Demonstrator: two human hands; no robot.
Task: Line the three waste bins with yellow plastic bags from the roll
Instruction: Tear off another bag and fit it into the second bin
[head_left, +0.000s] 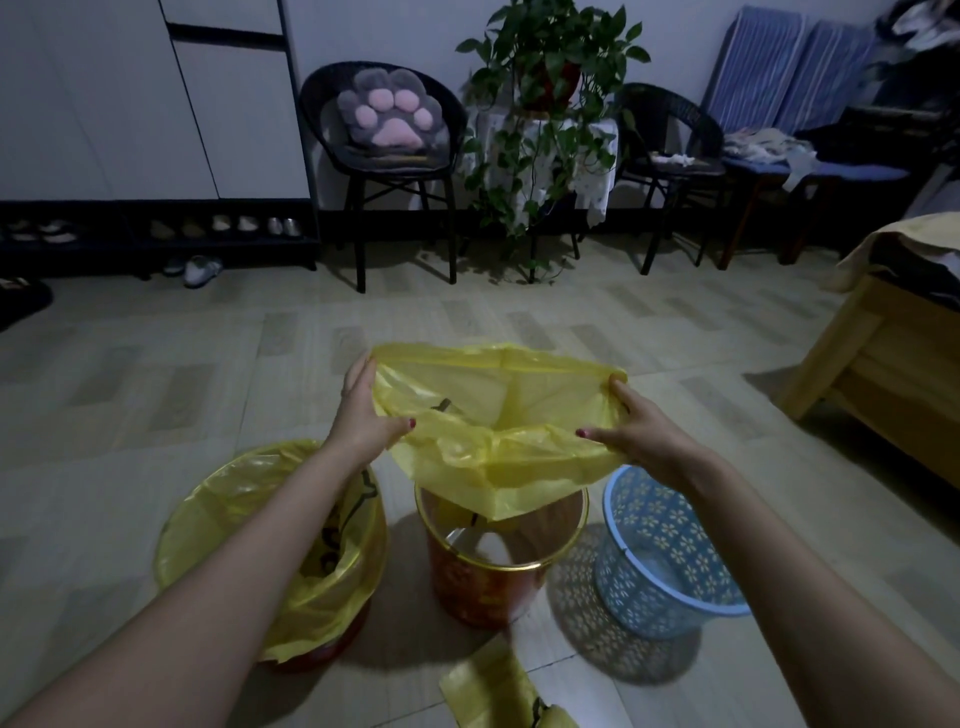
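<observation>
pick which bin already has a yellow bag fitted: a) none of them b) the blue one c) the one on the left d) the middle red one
c: the left bin has a yellow liner folded over its rim, while the middle bin and blue bin show bare rims, and both hands, left and right, hold an open bag above the middle one.

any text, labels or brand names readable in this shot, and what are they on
None can be read.
Left bin: dark printed marks show through its yellow liner, too distorted to read.
Middle bin: a gold pattern on its red wall, too blurred to tell whether it is writing.
Blue bin: flower cut-outs only.
</observation>
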